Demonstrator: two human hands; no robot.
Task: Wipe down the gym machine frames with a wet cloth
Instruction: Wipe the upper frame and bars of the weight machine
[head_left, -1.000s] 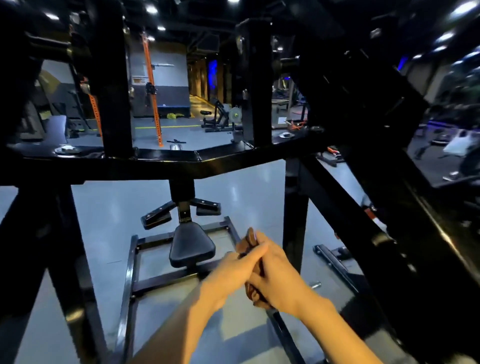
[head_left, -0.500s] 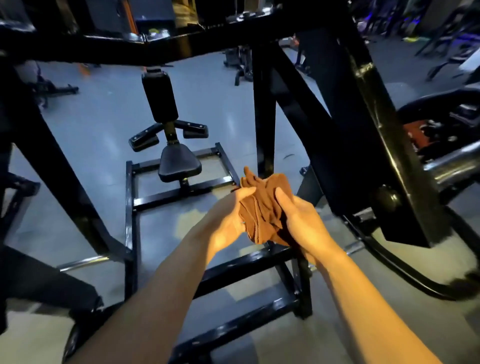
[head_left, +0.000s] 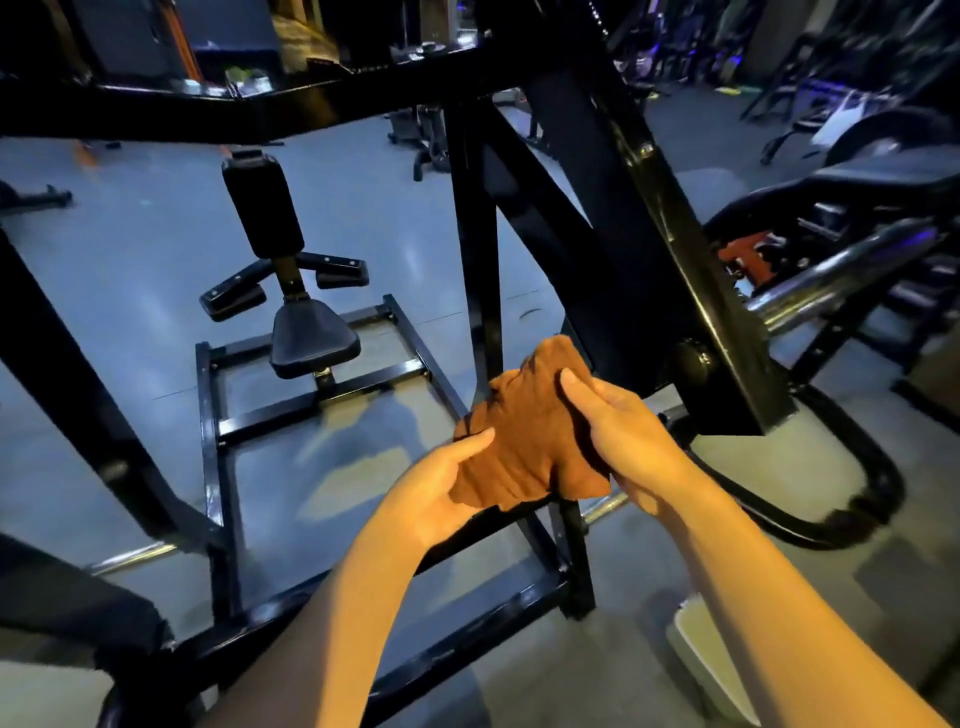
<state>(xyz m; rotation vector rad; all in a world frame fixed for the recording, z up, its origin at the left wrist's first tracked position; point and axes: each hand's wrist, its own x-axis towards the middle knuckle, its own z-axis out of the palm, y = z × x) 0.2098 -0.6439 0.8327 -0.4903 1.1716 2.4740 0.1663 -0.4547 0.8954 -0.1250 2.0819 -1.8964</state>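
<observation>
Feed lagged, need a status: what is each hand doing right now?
Left hand: closed on the brown cloth's lower left edge.
Right hand: closed on the cloth's right side.

Rumpled brown cloth (head_left: 524, 441), possibly damp, held off the black machine frame (head_left: 623, 218).

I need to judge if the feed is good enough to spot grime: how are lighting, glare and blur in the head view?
Head view: dim, bluish gym; warm light falls on both hands and the brown cloth; glare streaks on the glossy black frame and the floor; edges smeared by motion blur; wide-angle lens bends the beams; dark frame surfaces show little detail.
</observation>
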